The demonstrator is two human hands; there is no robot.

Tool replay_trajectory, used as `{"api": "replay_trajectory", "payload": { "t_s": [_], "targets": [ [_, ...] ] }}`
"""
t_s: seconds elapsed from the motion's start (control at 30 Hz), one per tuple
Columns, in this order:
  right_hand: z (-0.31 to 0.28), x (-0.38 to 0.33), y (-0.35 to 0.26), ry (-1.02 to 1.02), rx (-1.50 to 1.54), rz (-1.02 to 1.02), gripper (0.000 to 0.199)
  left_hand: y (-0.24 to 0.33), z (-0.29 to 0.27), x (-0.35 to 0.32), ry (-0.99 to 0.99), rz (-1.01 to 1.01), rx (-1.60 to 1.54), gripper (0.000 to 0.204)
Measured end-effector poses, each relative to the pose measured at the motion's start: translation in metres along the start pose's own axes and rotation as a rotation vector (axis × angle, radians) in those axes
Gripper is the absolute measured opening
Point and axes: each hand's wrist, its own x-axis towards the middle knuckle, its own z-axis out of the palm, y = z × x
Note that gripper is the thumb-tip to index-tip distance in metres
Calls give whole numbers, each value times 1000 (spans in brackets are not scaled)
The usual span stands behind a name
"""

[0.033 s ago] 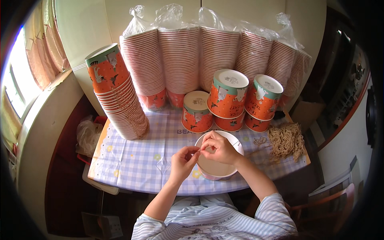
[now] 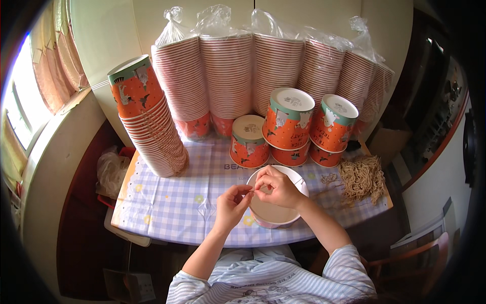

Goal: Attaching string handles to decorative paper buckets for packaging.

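Note:
A paper bucket [image 2: 273,215] with a pale inside stands upright, mouth up, near the table's front edge. Above its left rim my left hand [image 2: 233,205] is closed, thumb and fingertip pinched on what looks like a thin cord. My right hand [image 2: 277,187] reaches over the bucket's mouth, its fingertips pinching the same cord right beside the left ones. Most of that cord is hidden by the fingers. A short piece of cord [image 2: 302,181] shows at the bucket's right rim. To the right lies a tangled heap of tan cords [image 2: 363,180].
Upside-down orange buckets [image 2: 288,124] stand just behind the bucket. A tall leaning stack of buckets [image 2: 152,134] rises at the left. Along the wall are several bagged bucket stacks [image 2: 226,76]. A blue checked tablecloth [image 2: 172,207] covers the table.

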Motion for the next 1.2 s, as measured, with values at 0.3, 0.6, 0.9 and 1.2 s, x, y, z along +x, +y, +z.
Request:
{"api": "replay_trajectory", "payload": {
  "t_s": [0.3,0.6,0.9,1.2],
  "targets": [
    [-2,1,2,4,72,55,11,-1,-2,0,-17,34,-45,13],
    [0,0,3,4,83,2,9,12,-4,4,-155,-253,-277,13],
    [-3,0,-2,-3,117,9,9,7,2,4,-66,-137,-190,9],
    [-5,-1,-5,-50,217,124,15,11,5,2,-22,-168,-237,10]
  ]
}}
